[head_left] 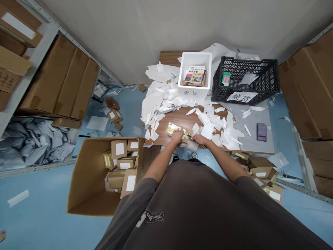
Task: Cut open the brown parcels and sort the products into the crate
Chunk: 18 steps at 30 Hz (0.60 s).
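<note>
A small cardboard box (171, 128) with yellowish tape lies on the brown table (179, 119), close to its front edge. My left hand (177, 136) grips the box from the near side, its fingers over the top. At the right end of the box is my right hand (199, 139), closed around a slim dark tool (190, 136) that looks like a box cutter. Its tip points left, at the box's right end; whether the blade touches the cardboard is too small to tell. Torn white paper scraps (208, 129) lie just beyond my right hand.
At the back stand a white bin (194, 93) with books and a black crate (243, 99). Torn paper (156, 97) covers the table's left side. A large open carton (88, 187) of small boxes is on my left; more boxes (262, 172) lie low right. Shelves flank both sides.
</note>
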Each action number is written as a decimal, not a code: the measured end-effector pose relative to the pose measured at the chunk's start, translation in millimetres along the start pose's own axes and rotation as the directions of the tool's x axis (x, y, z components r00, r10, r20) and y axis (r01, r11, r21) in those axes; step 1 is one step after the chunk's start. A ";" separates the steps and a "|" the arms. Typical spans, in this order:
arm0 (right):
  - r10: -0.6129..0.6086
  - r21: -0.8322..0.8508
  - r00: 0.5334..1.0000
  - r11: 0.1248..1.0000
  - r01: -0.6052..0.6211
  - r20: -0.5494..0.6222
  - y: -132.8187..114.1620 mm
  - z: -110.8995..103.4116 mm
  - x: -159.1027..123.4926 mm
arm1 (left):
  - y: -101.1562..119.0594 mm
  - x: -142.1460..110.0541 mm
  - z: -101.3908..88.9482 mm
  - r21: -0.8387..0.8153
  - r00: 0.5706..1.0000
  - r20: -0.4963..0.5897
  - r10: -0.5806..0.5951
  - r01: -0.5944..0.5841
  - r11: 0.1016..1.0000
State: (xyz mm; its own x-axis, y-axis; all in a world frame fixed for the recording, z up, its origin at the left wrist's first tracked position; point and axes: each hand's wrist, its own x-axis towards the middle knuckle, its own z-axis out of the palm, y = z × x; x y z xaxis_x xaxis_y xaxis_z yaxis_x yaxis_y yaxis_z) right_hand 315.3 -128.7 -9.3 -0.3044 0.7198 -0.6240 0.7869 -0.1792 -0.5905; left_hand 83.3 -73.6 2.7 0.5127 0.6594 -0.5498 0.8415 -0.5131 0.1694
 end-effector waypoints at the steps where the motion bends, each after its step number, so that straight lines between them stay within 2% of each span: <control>1: 0.003 -0.001 1.000 1.000 -0.003 0.031 -0.1 -3.6 -0.2 | 0.7 -0.3 -1.3 -0.001 1.000 0.006 -0.002 0.002 1.000; 7: 0.025 -0.036 0.998 0.999 -0.023 0.049 -6.6 -12.2 1.1 | 2.0 -2.8 -7.3 -0.018 0.999 0.032 0.005 -0.005 1.000; 11: 0.076 -0.002 0.986 0.997 -0.076 0.146 -8.4 -15.6 4.4 | -0.5 -2.0 -3.9 -0.011 0.999 0.000 0.042 -0.042 0.999; 14: 0.081 0.054 0.991 0.995 -0.087 0.106 -8.4 -14.4 4.1 | -1.6 -1.2 -1.8 -0.016 0.999 -0.002 0.050 -0.050 0.999; 18: 0.063 0.124 0.992 0.989 -0.076 0.111 -7.9 -10.3 -0.9 | -1.4 -1.0 -3.3 -0.008 0.997 0.007 0.077 -0.077 0.997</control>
State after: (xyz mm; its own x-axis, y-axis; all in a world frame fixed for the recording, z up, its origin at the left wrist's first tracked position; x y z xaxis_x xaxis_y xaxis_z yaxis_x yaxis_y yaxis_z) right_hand 314.8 -121.0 1.2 -0.3121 0.6283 -0.7126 0.7351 -0.3154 -0.6001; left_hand 82.1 -71.8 5.7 0.5746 0.6139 -0.5413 0.8010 -0.5577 0.2177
